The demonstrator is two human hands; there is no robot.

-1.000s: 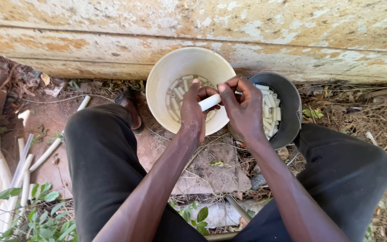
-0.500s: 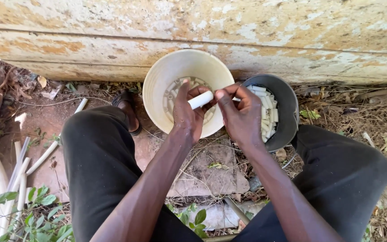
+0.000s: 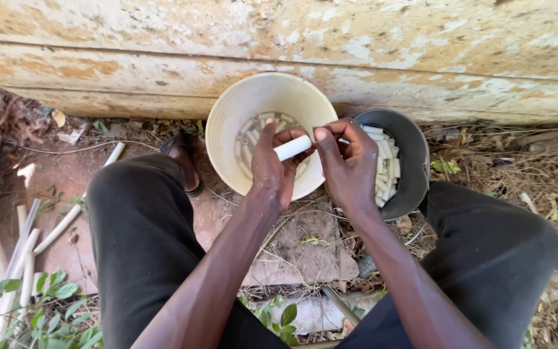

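The left hand (image 3: 271, 169) is curled tight around a short white stick (image 3: 292, 148), thumb and fingers closed on its lower end, so that grip is shut on it. The right hand (image 3: 349, 169) meets the stick's upper end from the other side, fingers bent in and fingertips pinched at the tip; its grip looks nearly closed, touching the stick, though whether something thin is also held there I cannot tell.

The stick is held tilted in the air, just above the near rim of a cream plastic bucket (image 3: 227, 129) that stands on the ground against a weathered, peeling wall (image 3: 356, 45). Cut white pieces (image 3: 248, 139) lie in the bottom of the bucket. Just beside it, to the right and touching or nearly so, stands a dark grey bucket (image 3: 414, 168) holding more white pieces (image 3: 387, 168), partly hidden behind the right hand.

The person crouches with both knees in black trousers (image 3: 137, 232) spread either side. A sandalled foot (image 3: 185, 158) shows left of the cream bucket. Long white stalks (image 3: 27, 258) lie on the ground at the left edge, among green leaves (image 3: 53, 304).
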